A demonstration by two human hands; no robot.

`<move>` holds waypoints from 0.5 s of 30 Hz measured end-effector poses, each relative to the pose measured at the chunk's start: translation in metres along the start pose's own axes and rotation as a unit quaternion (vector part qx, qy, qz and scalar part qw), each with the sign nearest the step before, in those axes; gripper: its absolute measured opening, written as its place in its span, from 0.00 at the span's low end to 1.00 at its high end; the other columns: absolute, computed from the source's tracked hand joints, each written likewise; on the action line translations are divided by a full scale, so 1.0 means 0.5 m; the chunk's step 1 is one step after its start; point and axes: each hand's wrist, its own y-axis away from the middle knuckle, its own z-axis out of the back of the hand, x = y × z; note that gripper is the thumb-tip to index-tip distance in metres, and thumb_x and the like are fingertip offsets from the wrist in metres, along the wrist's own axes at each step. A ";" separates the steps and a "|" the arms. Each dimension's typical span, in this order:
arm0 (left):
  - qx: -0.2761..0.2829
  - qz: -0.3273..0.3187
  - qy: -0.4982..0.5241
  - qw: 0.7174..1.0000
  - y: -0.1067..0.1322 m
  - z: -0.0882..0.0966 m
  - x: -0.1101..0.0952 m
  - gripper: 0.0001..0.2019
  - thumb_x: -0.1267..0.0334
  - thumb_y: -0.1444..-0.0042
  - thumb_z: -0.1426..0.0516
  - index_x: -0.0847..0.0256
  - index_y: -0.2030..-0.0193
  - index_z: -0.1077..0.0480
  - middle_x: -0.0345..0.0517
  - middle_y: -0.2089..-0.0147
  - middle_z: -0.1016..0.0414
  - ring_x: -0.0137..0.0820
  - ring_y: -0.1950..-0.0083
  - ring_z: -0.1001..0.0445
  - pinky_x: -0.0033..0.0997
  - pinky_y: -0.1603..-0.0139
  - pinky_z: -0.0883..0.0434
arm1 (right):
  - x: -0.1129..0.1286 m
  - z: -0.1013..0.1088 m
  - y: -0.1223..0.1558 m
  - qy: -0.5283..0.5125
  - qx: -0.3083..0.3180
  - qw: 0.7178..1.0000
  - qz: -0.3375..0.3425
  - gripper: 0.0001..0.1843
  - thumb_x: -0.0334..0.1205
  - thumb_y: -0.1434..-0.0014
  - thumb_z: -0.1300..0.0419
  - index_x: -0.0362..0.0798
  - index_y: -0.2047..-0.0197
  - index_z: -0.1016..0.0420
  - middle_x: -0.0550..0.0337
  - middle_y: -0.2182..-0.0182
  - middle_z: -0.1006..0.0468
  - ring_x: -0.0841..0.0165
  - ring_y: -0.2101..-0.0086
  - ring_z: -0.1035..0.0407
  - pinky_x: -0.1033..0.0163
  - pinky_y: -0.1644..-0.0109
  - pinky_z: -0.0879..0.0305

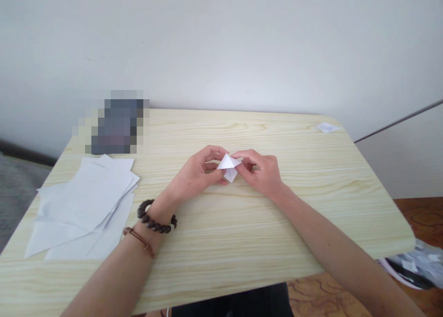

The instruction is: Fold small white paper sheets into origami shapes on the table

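Close together over the middle of the worktop (221,234): left hand (198,173) and right hand (263,173), both pinching one small folded white paper (228,163) by the fingertips. Gripped at its left side by the left thumb and fingers, at its right side by the right thumb and index finger, with some fingers partly hidden behind and below. Located right between the two hands; impossible to tell whether lifted or resting on the surface. Peaked at the top, with the sharp tip directed away from the body, toward the wall (242,49). Spread below that tip into two side corners, one toward each hand, the right one slightly higher. Finished on the near side by a smaller flap, with its corner aimed back toward the body. Wider in the upper flap from hand to hand than from tip to base; overall long axis uncertain, with fingers covering part of the outline.

On the left wrist, a dark beaded bracelet (150,223); farther up the forearm, a brown cord band (139,237). Left of these, overlapping white paper sheets (90,197), fanned at differing angles. Beyond them, a dark object (117,128), too pixelated to name. At the far right corner, well apart from the hands, a small white paper piece (327,127), with long axis running left to right.
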 end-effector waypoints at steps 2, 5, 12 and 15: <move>-0.001 0.004 0.007 1.000 0.000 0.001 -0.003 0.17 0.65 0.50 0.38 0.60 0.53 0.35 0.47 0.53 0.30 0.34 0.57 0.26 0.34 0.63 0.23 | -0.001 0.002 0.000 0.002 -0.002 1.000 0.007 0.06 0.36 0.41 0.43 0.49 0.61 0.26 0.70 0.82 0.25 0.79 0.85 0.36 0.74 0.79 0.41; -0.010 0.008 0.000 1.000 -0.001 -0.001 -0.005 0.18 0.60 0.47 0.39 0.61 0.51 0.34 0.48 0.54 0.27 0.35 0.57 0.25 0.34 0.63 0.24 | -0.001 0.002 0.000 -0.006 0.002 1.000 0.014 0.08 0.36 0.41 0.43 0.50 0.58 0.27 0.70 0.80 0.24 0.79 0.85 0.37 0.74 0.78 0.40; -0.005 0.026 0.046 0.999 0.000 0.009 0.003 0.20 0.58 0.47 0.38 0.61 0.48 0.29 0.48 0.53 0.22 0.37 0.53 0.25 0.35 0.53 0.27 | -0.003 0.006 0.001 -0.048 0.011 0.997 0.067 0.10 0.31 0.41 0.44 0.50 0.58 0.25 0.64 0.67 0.18 0.79 0.80 0.33 0.73 0.74 0.36; 0.007 0.045 0.089 0.995 0.002 0.015 0.002 0.19 0.61 0.48 0.37 0.61 0.49 0.27 0.48 0.51 0.23 0.37 0.50 0.26 0.36 0.47 0.30 | -0.004 0.009 0.002 -0.083 0.022 0.994 0.062 0.12 0.28 0.42 0.46 0.49 0.58 0.24 0.63 0.67 0.19 0.77 0.76 0.30 0.72 0.72 0.35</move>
